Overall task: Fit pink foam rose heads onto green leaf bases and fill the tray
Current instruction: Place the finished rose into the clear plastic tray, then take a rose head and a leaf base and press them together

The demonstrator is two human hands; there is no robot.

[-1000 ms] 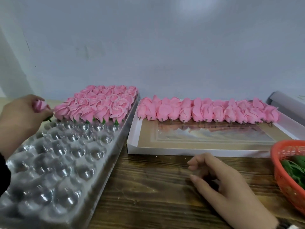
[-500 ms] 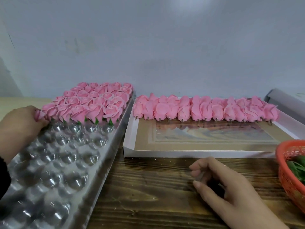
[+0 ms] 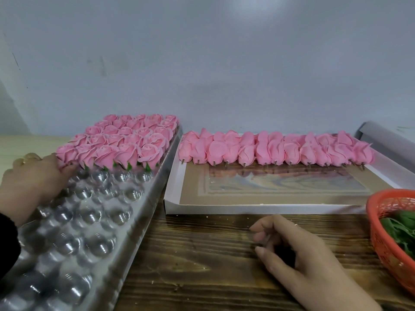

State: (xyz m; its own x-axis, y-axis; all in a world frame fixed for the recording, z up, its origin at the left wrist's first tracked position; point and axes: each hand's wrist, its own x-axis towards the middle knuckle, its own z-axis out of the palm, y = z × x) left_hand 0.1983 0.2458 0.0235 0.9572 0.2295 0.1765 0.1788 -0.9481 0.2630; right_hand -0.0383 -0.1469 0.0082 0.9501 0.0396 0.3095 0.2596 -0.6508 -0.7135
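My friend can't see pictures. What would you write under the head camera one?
A left hand sets a pink rose into a clear plastic tray whose far rows are full. The right hand rests on the wooden table, near a white box of rose heads and an orange basket.

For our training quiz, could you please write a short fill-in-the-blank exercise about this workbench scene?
1. The finished roses fill the far end of the clear ____ tray.
2. The loose rose heads lie in a row inside the ____ box.
3. The green leaf bases sit in the ____ basket.
4. The left hand touches the ____ row of roses.

Missing words: plastic; white; red; nearest
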